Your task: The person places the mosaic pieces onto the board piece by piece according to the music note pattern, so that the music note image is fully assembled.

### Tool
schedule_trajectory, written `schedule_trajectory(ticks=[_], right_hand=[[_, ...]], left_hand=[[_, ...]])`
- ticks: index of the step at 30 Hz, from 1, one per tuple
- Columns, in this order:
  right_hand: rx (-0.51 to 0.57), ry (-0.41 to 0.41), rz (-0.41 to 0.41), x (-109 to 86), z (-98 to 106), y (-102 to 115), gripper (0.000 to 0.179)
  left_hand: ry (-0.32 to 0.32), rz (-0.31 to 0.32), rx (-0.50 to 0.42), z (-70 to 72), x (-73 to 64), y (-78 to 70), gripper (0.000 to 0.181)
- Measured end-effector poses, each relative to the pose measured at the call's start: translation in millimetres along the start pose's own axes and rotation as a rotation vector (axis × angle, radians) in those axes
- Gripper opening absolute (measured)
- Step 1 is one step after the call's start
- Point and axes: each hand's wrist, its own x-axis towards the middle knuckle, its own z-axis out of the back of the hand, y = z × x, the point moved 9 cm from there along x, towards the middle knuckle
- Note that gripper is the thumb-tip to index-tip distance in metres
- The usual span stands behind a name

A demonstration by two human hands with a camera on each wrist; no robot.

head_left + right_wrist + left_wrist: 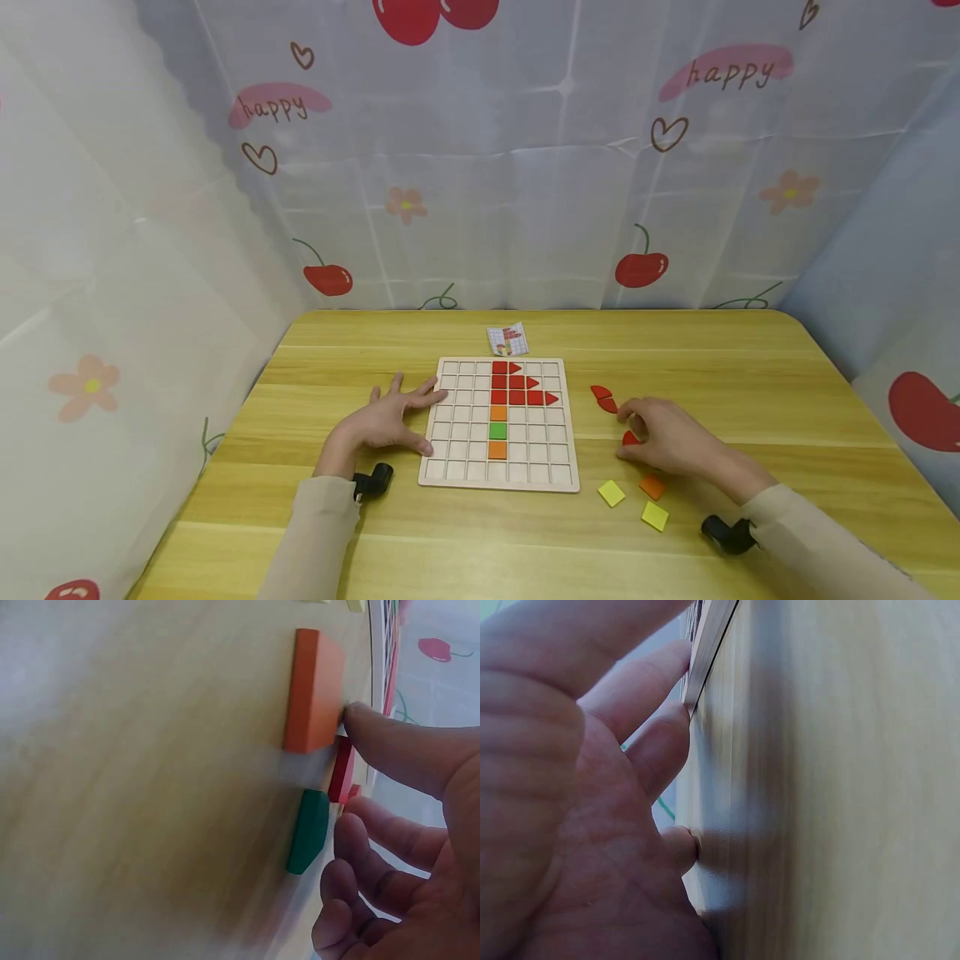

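Observation:
A wooden grid board [457,475] holds red squares and triangles, with orange squares [498,450] and a green square [498,431] in a column below. My left hand [390,419] has its fingers spread, with fingertips and thumb at the board's left edge; in the left wrist view its fingers touch the board's side. To the board's right, my right hand [667,437] holds its thumb and forefinger apart around a red piece [630,437] on the table. A green piece [307,832] lies near its fingers, hidden in the head view. An orange piece [313,694] lies beside the thumb.
Two red rounded pieces [602,397] lie beyond the right hand's fingertips. Nearer the front are two yellow squares [611,493] and an orange piece [652,487]. A small printed pattern card [507,339] lies behind the board. Printed curtains [480,233] hang behind the table.

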Motion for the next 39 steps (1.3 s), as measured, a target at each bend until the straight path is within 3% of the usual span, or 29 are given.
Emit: schedule_trajectory(ticks=[11, 22, 30, 39], right_hand=[[0.074, 0.071, -0.008, 3.0, -3.8, 0.6, 0.034], [0.038, 0.021, 0.097, 7.8, -4.8, 7.1, 0.028], [0.05, 0.025, 0.041, 10.3, -6.5, 2.2, 0.024], [0.015, 0.038, 0.114, 13.7, -9.6, 7.8, 0.02]], left_hand=[[0.004, 0.001, 0.005, -0.9, 0.4, 0.5, 0.097], [0.003, -0.004, -0.001, -0.5, 2.0, 2.9, 0.097], [-0.005, 0.007, -0.013, 1.1, 2.4, 3.2, 0.097], [-0.002, 0.008, -0.006, 0.5, 1.0, 0.0, 0.096]])
